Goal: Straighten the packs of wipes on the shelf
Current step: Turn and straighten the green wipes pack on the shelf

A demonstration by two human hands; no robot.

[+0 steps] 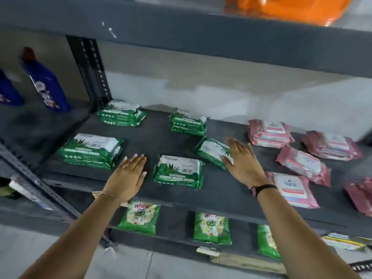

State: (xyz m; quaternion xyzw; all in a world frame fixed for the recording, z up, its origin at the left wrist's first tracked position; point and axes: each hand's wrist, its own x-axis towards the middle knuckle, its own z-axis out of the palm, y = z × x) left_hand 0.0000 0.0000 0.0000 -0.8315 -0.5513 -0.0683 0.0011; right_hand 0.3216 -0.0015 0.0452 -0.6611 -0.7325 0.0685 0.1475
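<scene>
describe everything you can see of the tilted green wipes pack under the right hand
The tilted green wipes pack is a soft, glossy plastic pouch, green with a white panel and a leaf print on top. It lies flat on the dark shelf but is turned askew, unlike the squarer green stacks nearby. It looks like a single pack, not a stack. The right hand rests open on its right end, fingers spread flat and thumb at its near edge, covering that part.

Two blue bottles (pixel 45 81) stood in the bay to the left. Green detergent pouches (pixel 140 219) marked "Wheel" lay on the lower shelf (pixel 175 224). An orange object (pixel 289 9), blurred, sat on the upper shelf (pixel 181 27).
</scene>
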